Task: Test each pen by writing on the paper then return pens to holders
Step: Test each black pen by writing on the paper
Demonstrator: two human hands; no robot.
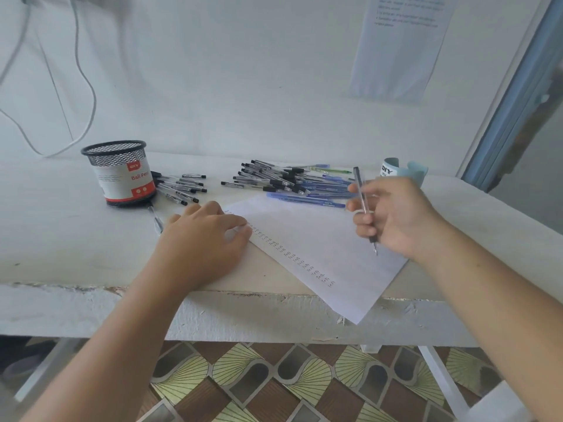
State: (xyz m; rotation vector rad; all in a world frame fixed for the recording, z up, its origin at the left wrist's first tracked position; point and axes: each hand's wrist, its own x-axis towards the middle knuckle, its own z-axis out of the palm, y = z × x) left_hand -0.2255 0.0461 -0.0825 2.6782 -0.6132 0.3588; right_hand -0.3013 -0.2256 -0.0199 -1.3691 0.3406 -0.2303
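Note:
My right hand [396, 217] grips a clear black-tipped pen [362, 190], its tip held just above the right part of the paper [320, 239]. The white sheet lies slanted on the table and carries a diagonal column of small written words. My left hand [204, 236] rests flat on the sheet's left edge. A black mesh pen holder [122, 173] with a red and white label stands at the left. A light blue holder [399, 169] sits at the back right, partly hidden behind my right hand.
A small pile of black pens [179, 187] lies beside the mesh holder, and one pen [156, 220] lies by my left hand. A large heap of black and blue pens [292, 181] lies behind the paper. The paper overhangs the table's front edge [213, 300]. Cables hang at the left wall.

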